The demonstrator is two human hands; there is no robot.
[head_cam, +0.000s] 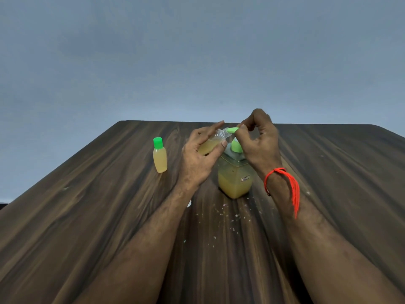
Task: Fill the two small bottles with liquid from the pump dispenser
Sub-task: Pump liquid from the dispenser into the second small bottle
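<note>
A clear pump dispenser (235, 179) about half full of yellow liquid stands mid-table, its green pump head (235, 146) on top. My left hand (198, 157) grips a small uncapped bottle (210, 145) holding yellow liquid, tilted with its threaded neck toward the pump spout. My right hand (257, 141) sits over the pump, its fingertips pinching the green spout (232, 129) at the bottle's mouth. A second small bottle (160, 157), full and closed with a green cap, stands upright to the left.
The dark wood-grain table (87, 216) carries small white specks in front of the dispenser. A small white object (189, 203) peeks out beside my left forearm. An orange thread (285, 185) is tied round my right wrist. A plain grey wall lies beyond the far edge.
</note>
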